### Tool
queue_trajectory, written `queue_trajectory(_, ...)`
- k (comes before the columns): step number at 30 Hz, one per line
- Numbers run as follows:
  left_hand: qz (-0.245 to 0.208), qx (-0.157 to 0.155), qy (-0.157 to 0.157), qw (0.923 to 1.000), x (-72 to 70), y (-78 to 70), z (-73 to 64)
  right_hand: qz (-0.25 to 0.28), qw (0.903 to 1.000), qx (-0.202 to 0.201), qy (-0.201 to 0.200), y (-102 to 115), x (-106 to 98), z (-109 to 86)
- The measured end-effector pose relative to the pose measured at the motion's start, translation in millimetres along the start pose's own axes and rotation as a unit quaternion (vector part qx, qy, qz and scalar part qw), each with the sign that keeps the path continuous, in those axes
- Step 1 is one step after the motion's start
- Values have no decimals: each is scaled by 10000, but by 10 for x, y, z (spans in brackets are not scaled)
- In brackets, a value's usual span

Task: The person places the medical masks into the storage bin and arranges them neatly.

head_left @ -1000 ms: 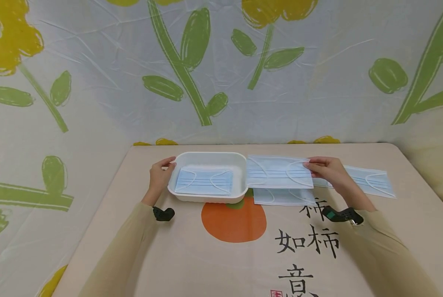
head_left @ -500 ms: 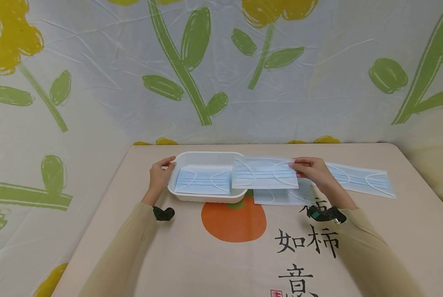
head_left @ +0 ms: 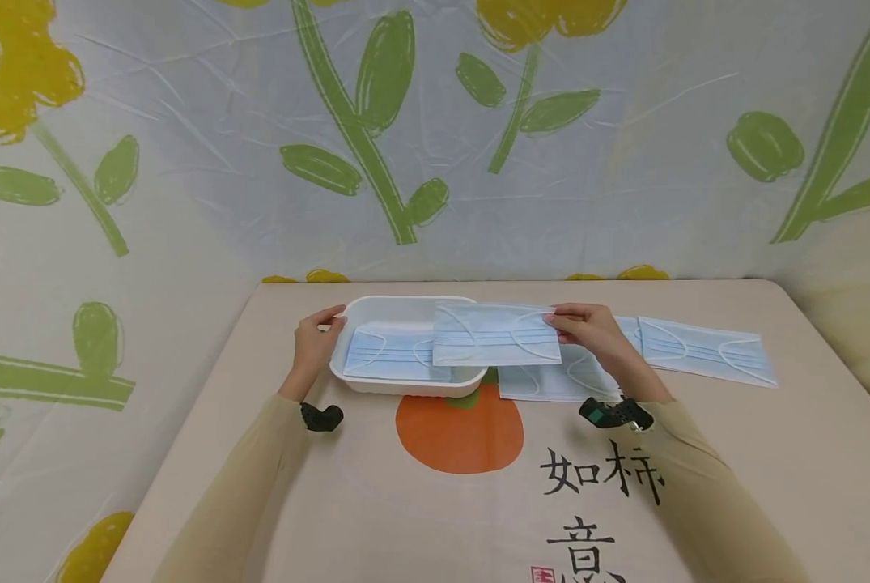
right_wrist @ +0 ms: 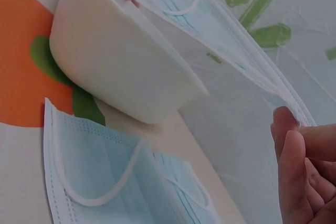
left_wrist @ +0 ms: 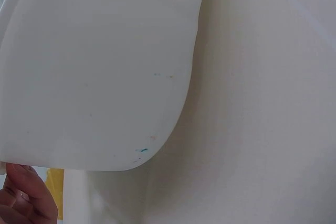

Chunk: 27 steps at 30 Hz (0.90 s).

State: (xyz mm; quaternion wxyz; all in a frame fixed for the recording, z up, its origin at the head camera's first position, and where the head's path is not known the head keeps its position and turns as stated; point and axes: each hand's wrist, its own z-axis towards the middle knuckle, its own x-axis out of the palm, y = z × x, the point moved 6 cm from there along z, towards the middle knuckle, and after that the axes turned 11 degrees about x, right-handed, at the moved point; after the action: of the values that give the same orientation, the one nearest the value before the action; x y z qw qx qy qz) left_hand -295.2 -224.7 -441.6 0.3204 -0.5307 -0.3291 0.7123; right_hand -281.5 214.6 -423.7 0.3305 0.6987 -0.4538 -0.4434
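Observation:
My left hand [head_left: 313, 346] pinches the left rim of a white plastic tray [head_left: 405, 389]; in the left wrist view its fingers [left_wrist: 32, 190] show at the tray's edge. Inside the tray lies a light blue disposable face mask [head_left: 379, 356], ear loops upward. My right hand [head_left: 596, 338] pinches the right edge of another face mask [head_left: 496, 336], held raised with its left half over the tray's right side. The right wrist view shows this mask [right_wrist: 226, 45] stretching from the fingertips [right_wrist: 286, 121] across to above the tray's rim.
Right of the tray, a face mask [head_left: 529, 385] lies on the table, partly below the held one. Farther right lies a face mask [head_left: 707, 352], overlapping another. The tablecloth [head_left: 405, 518] bears an orange persimmon print and black characters. A flowered curtain [head_left: 209, 194] hangs behind.
My right hand has carried its face mask leftward, from beside the tray to partly over it. My left hand has stayed on the tray's rim.

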Motion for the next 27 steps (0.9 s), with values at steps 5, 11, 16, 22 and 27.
queue_trajectory(5, 41, -5, 33, 10000, 3, 5, -2, 87, 9999, 32, 53, 52, 102, 58)
queue_trajectory(11, 34, -3, 26, 10000, -11, 13, 9, 180, 9997, -71, 124, 126, 238, 129)
queue_trajectory(16, 17, -17, 44, 10000, -4, 17, 8, 351, 9993, -46, 125, 189, 351, 158)
queue_trajectory(22, 10, 42, 36, 10000, 8, 19, 13, 474, 9985, -112, 236, 271, 476, 156)
queue_trajectory(27, 48, 74, -7, 10000, 1, 11, 4, 622, 9975, -107, 323, 313, 583, 168)
